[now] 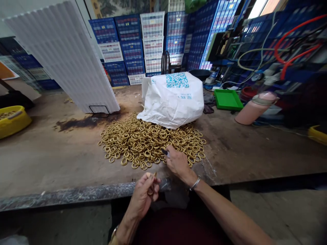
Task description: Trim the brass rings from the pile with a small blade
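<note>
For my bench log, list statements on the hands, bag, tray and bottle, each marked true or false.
The left hand holds a gold-coloured ring. True.
The right hand holds a dark-tipped tool. True.
The white bag lies at the near side of the ring pile. False: the white bag is at the ring pile's far side.
The tray is red. False: the tray is green.
The pink bottle is right of the white bag. True.

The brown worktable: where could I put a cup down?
Left, between the yellow plastic tub and the heap of gold rings; right, between that heap and the pink cylindrical bottle. Crowded: the middle, with rings and a white printed sack.
</note>
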